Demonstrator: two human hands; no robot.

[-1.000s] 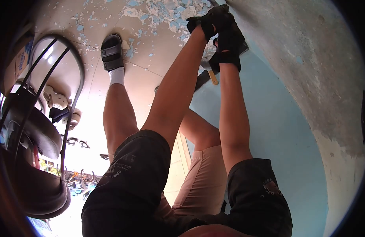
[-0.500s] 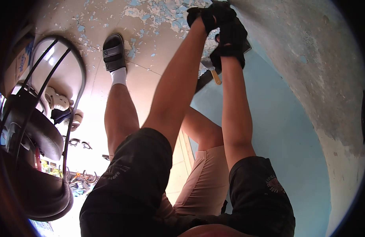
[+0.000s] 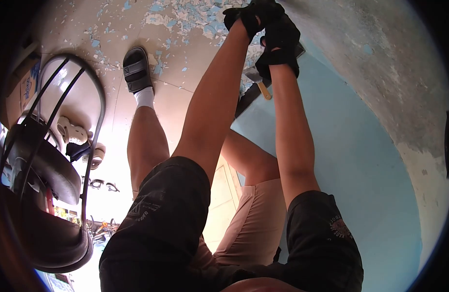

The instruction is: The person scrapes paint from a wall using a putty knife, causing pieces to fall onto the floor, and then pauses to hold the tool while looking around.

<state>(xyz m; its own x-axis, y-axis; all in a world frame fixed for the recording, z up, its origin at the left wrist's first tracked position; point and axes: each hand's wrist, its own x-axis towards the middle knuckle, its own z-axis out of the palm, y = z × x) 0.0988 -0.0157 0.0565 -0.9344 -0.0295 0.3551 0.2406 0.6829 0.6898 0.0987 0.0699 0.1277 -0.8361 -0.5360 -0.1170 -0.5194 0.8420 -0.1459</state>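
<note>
The left hand point(image 3: 253, 14) and the right hand point(image 3: 284, 36) are close together at the top of the view, near the low part of the wall point(image 3: 351, 141). Both wear black gloves, and in the picture one overlaps the other. Whether the fingers are clamped on some tool I cannot tell, because the gloves and the dark area around them hide it.

A scraper point(image 3: 264, 91) with a yellowish wooden handle and a metal blade is seen just beside the right wrist, between the two forearms. It appears over a dark strip point(image 3: 247, 101) along the foot of the wall (if it really rests on this strip, I cannot say). The wall is light blue in its lower part and rough grey in the part farther right.

On the tiled floor point(image 3: 173, 100), many paint flakes point(image 3: 205, 22), blue and whitish, are scattered, most densely near the left hand. The person's left foot, in a white sock point(image 3: 145, 97) and a dark sandal point(image 3: 137, 70), stands near these flakes. At the left side there is a black chair point(image 3: 59, 175) with a tubular frame, and close to it are some beige clogs point(image 3: 71, 131) and a cardboard box point(image 3: 27, 90).
</note>
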